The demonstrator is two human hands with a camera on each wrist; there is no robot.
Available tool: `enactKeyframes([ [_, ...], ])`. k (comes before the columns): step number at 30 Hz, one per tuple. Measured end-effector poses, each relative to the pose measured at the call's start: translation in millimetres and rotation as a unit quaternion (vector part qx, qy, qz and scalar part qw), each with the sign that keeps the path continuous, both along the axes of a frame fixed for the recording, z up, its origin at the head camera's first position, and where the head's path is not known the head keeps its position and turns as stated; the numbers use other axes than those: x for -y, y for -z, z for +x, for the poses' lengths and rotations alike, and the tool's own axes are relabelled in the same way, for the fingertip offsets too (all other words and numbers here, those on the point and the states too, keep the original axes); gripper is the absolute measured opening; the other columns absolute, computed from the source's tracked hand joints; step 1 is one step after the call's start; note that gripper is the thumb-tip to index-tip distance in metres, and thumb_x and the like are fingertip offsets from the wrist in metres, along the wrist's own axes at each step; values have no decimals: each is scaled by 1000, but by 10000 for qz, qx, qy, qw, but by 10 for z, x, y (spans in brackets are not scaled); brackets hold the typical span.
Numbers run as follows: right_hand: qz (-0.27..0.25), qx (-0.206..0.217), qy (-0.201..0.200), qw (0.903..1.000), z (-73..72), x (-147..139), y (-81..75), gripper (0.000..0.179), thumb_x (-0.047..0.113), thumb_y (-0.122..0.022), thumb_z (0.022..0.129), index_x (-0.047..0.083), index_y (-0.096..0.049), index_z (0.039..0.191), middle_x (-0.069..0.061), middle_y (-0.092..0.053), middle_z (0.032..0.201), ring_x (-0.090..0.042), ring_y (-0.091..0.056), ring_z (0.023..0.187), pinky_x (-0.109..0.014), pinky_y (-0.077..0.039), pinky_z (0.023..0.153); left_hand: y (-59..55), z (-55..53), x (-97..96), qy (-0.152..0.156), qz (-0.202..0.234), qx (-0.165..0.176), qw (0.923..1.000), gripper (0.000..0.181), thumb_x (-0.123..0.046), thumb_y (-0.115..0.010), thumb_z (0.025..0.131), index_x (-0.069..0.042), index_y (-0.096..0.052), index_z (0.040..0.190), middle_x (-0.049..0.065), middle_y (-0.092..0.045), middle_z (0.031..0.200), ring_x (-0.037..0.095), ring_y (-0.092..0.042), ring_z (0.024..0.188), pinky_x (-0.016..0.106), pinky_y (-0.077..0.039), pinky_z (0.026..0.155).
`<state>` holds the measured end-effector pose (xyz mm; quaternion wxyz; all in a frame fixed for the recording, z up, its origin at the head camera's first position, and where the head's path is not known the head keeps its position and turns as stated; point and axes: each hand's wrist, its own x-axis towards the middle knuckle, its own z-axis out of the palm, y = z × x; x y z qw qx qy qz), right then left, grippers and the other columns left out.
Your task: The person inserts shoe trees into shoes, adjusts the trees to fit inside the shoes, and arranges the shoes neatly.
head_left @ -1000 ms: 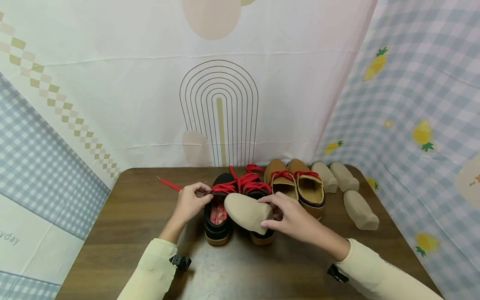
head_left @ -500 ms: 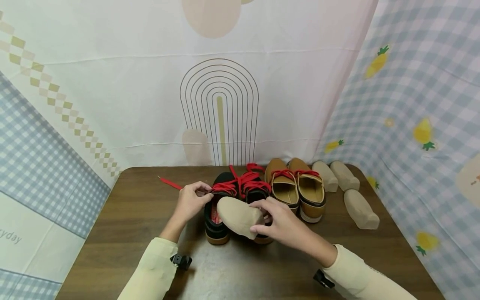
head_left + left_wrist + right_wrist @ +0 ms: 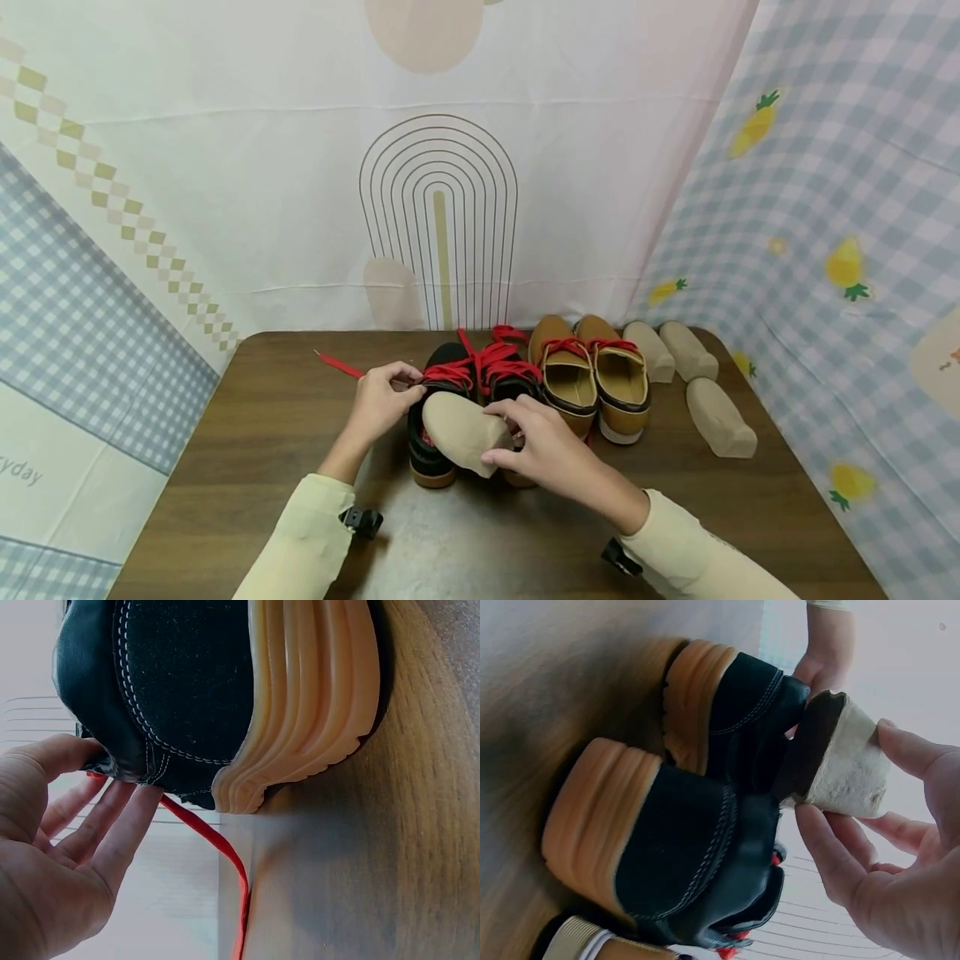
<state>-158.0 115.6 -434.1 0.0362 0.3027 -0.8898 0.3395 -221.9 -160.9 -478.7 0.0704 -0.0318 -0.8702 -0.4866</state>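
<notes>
A beige moulded shoe insert [image 3: 459, 432], hollow underneath [image 3: 810, 746], is held over the opening of the left black shoe [image 3: 431, 467]. My right hand [image 3: 551, 450] grips its squared heel end between thumb and fingers. At that shoe's outer side, my left hand [image 3: 381, 408] pinches the upper's edge near the red laces [image 3: 448, 373]. In the left wrist view, thumb and fingertips meet on the dark leather collar [image 3: 120, 761]. The right black shoe [image 3: 682, 847] stands alongside, partly hidden by the insert and right hand in the head view.
Two tan shoes [image 3: 553, 335] with red laces stand right of the black pair. Several more beige inserts [image 3: 722, 417] lie at the table's right end. A loose red lace end [image 3: 339, 365] stretches left across the wooden table [image 3: 247, 467]. Patterned cloth [image 3: 300, 192] hangs behind.
My right hand has moved left with the shoe insert, from between the black shoes to over the left one's opening. The left hand stays in place.
</notes>
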Motion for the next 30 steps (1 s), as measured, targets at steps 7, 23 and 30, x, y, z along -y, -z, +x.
enactKeyframes([
  [7,549,-101,201,9982,9,122,-79,53,39,-88,81,21,-69,127,6,-54,88,-6,-45,73,-22,-42,64,0,-2,5,9,-22,-34,10000,10,-9,-81,85,-8,-77,93,8,-77,88,15,-73,78,22,-54,66],
  [23,905,-281,431,9946,-8,371,-68,52,47,-86,81,21,-70,124,1,-54,87,-8,-46,66,-25,-43,59,-23,25,-22,-11,1,-49,10000,9,-8,-79,85,-8,-77,94,9,-78,92,17,-74,81,23,-54,68],
  [30,915,-663,402,9928,8,431,0,55,48,-83,82,17,-69,124,-2,-56,91,-6,-46,66,-25,-44,59,-16,27,-29,-44,-9,-65,10000,9,-7,-79,85,-8,-77,94,9,-78,91,17,-74,80,22,-54,66],
])
